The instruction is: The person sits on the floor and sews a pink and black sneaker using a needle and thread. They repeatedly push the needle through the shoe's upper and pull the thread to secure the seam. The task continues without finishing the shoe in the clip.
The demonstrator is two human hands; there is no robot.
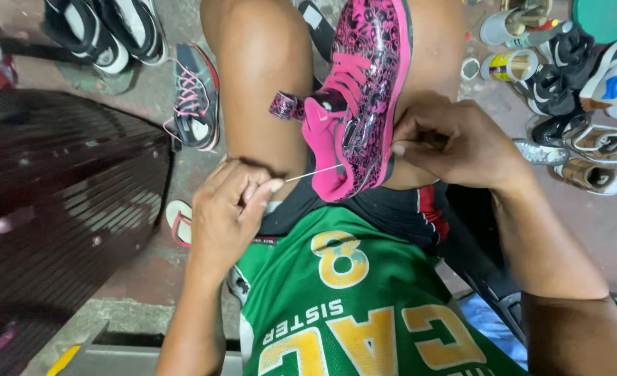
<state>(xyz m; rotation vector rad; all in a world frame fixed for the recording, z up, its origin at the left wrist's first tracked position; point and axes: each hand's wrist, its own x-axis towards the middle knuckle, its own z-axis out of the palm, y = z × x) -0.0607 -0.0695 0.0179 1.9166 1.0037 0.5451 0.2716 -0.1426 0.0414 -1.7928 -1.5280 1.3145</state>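
Glossy pink-and-black patterned sneaker point(361, 90), clamped sole-side between the person's knees, mid-stitch along its sole edge.
The left hand point(228, 212) is closed, pinching a taut white thread point(312, 172) drawn out from the heel; the right hand point(455, 143) is curled shut against the shoe's other side, what it grips hidden. I judge the sewing partly done; how much seam remains cannot be told.

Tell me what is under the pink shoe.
The pink shoe rests between the person's bare knees, over dark shorts. The right hand presses its side; the left hand pulls a thread from it. The sole is hidden.
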